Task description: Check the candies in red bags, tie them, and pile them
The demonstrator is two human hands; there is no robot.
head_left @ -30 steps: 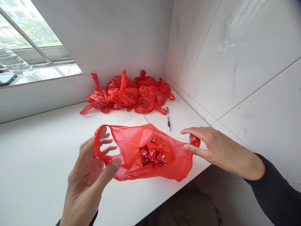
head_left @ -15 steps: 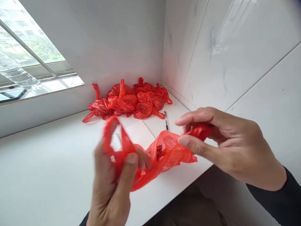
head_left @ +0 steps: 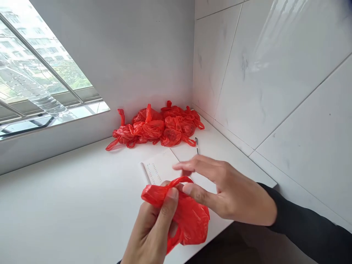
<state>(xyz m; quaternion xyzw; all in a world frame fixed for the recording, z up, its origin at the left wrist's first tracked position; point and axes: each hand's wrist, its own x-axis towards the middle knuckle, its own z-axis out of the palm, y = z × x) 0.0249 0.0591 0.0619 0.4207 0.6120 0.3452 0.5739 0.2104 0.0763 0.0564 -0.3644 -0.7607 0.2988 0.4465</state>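
Note:
My left hand [head_left: 158, 223] pinches a red plastic bag [head_left: 192, 220] between thumb and fingers, at the bunched part near its handles. A short red end pokes out to the left of the thumb, and the crumpled body hangs down on the right. Just beside it is my right hand [head_left: 217, 187], with thumb and fingers apart. Its thumb tip is close to a thin red strip of the bag; whether they touch I cannot tell. Behind the bag lies a sheet of white paper [head_left: 159, 165] with small printed marks, partly covered by my hands.
Against the back wall is a pile of several knotted red plastic bags [head_left: 154, 126]. A black pen [head_left: 196, 141] lies in front of its right end. On the windowsill at the left are a clear plastic bottle [head_left: 41, 97] and a dark flat device [head_left: 27, 124]. The white table [head_left: 68, 205] ends at the lower right.
The bag was stretched between both hands; now it is gathered in my left hand. My right hand has let go of its end and come left. The view has shifted slightly.

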